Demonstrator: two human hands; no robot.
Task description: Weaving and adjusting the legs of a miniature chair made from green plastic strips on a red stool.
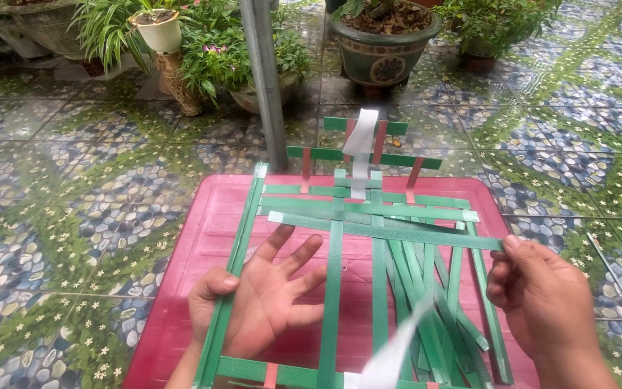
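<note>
- While the pink table (203, 238) carries the green strap weave (368, 216), the left hand (264, 299) lies palm up beneath its upright strips at 7 o'clock, fingers spread wide, thumb hooked over the outer left strip (235, 266).
- Right hand (538, 292), at 4 o'clock, is pinched shut on the end of one crosswise green strip (397, 232).
- Two white strips (361, 148) show in the weave, at 12 and 6 o'clock.
- Beyond the table stand a grey pole (264, 79) and several plant pots; the green glazed pot (385, 43) at 12 o'clock holds dry leaves.
</note>
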